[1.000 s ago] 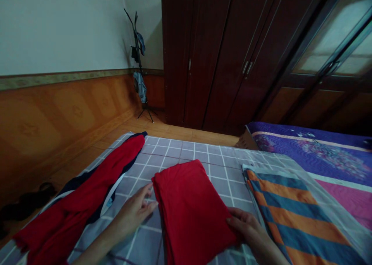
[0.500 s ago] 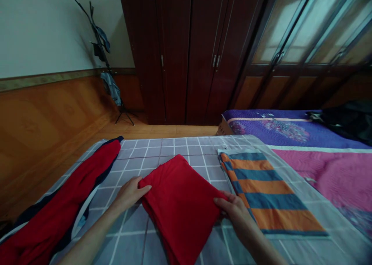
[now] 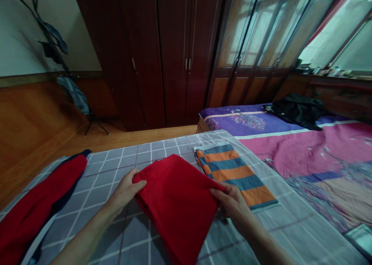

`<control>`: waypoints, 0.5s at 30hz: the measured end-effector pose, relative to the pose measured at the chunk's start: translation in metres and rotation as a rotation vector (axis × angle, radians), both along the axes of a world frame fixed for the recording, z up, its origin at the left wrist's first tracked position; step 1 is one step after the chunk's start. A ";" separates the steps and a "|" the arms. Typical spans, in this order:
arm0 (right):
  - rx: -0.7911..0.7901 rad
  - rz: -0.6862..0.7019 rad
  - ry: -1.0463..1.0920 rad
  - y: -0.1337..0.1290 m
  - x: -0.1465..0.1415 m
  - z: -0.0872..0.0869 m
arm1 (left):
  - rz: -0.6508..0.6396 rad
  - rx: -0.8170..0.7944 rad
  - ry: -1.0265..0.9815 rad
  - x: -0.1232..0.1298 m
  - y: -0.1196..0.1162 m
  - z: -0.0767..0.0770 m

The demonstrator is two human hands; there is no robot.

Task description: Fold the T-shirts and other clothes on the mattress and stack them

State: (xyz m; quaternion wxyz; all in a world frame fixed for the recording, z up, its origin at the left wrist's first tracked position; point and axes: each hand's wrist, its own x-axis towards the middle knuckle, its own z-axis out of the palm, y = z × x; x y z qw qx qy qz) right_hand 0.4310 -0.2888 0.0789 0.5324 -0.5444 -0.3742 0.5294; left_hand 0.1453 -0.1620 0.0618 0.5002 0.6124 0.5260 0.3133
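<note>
Between my two hands is a folded red cloth garment (image 3: 178, 203), its exact kind not clear, tilted above the checked grey bedspread (image 3: 95, 203). My left hand (image 3: 129, 187) pinches its left corner, thumb on top. At the right corner, my right hand (image 3: 229, 197) grips the fabric between thumb and fingers. Just beyond my right hand lies a folded orange and blue striped cloth (image 3: 229, 168), flat on the bedspread. Off to the left, a red and navy garment with a white stripe (image 3: 49, 203) is spread lengthwise. The lower end of the held cloth runs out of view.
A second bed with a purple and pink cover (image 3: 261, 148) stands at the right, a black garment (image 3: 296, 109) on it. Dark wooden wardrobes (image 3: 171, 63) line the back. A coat stand (image 3: 58, 55) holding caps and a denim piece is at the left.
The view has turned to the right, bringing the window into sight. The red garment stays in both hands and looks lifted slightly off the bedspread.
</note>
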 end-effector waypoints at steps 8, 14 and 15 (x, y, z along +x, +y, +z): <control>0.062 -0.395 0.012 -0.038 0.092 0.037 | -0.160 0.148 -0.282 0.130 0.037 0.060; -0.062 -0.624 -0.068 -0.047 0.139 -0.019 | -0.099 0.132 -0.222 0.222 0.054 0.018; -0.118 -0.618 -0.076 -0.047 0.143 -0.032 | -0.086 0.122 -0.190 0.231 0.053 0.006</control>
